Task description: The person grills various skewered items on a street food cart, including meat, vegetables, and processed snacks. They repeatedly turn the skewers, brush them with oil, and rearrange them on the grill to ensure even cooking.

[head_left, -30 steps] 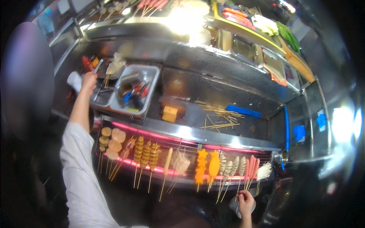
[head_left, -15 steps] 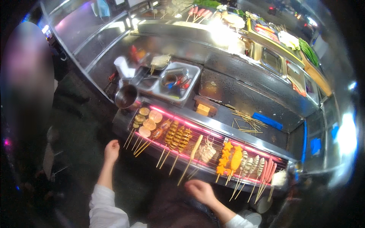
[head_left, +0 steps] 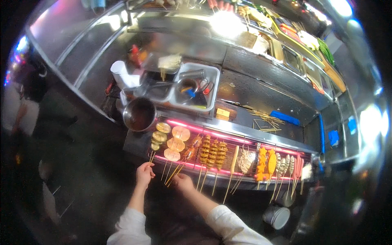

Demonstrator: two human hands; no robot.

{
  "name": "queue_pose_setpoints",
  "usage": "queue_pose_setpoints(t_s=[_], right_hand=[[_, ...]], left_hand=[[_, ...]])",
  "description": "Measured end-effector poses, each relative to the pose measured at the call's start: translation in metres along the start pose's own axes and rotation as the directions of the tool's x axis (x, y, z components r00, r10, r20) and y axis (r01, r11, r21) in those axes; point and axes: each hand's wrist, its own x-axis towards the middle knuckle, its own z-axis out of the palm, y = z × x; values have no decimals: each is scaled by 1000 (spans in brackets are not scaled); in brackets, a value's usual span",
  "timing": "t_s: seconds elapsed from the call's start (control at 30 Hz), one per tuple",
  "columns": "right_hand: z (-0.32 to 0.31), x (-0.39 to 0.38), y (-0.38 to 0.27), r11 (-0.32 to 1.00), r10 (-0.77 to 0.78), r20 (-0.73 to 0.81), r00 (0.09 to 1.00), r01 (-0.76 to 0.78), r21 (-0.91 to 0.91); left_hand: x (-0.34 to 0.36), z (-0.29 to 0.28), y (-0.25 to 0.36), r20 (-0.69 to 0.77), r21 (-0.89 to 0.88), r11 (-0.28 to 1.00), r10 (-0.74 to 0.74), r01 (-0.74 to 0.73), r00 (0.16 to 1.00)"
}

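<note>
Pale cloth sleeves run up to two bare hands at the near edge of the hot grill (head_left: 232, 128). The left hand (head_left: 145, 175) has its thumb and fingers closed together, pinching the thin sticks under the green slices (head_left: 160, 134), which lie on the grate just above it. The right hand (head_left: 183, 183) is curled, its fingertips right by the lower sticks of the brown skewers (head_left: 191, 151); from here I can't tell whether it grips them.

Between and above the two hands sit the pale round slices (head_left: 176, 143), their sticks pointing down at the gap. Just up and right of the right hand come the coils (head_left: 214, 154), then a long pale stick of food (head_left: 234, 159) and a shredded white bundle (head_left: 246, 160). Farther right of that hand I see orange stars (head_left: 261, 163), an orange oval (head_left: 272, 162), striped pieces (head_left: 284, 165) and pink sausages (head_left: 299, 166).

Above the left hand, past the green slices, stands a metal pot (head_left: 130, 112). Beyond that, up and to its right, is a white bin (head_left: 214, 87) of tools. Well off up and right of both hands, loose sticks (head_left: 265, 118) lie near a blue strip (head_left: 284, 117); a white bucket (head_left: 281, 218) stands low to the right.
</note>
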Motion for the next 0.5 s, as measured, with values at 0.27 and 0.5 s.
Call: queue_pose_setpoints(t_s=[0.27,0.5], right_hand=[[0,-48,-32,852,-359,-263,895,200,-485],[7,-63,-72,835,-385,-342,857,166,-525]], left_hand=[[-5,4,-4,-63,744,554,614,-373,787],[-29,57,-12,11,578,793,227,-191,974]])
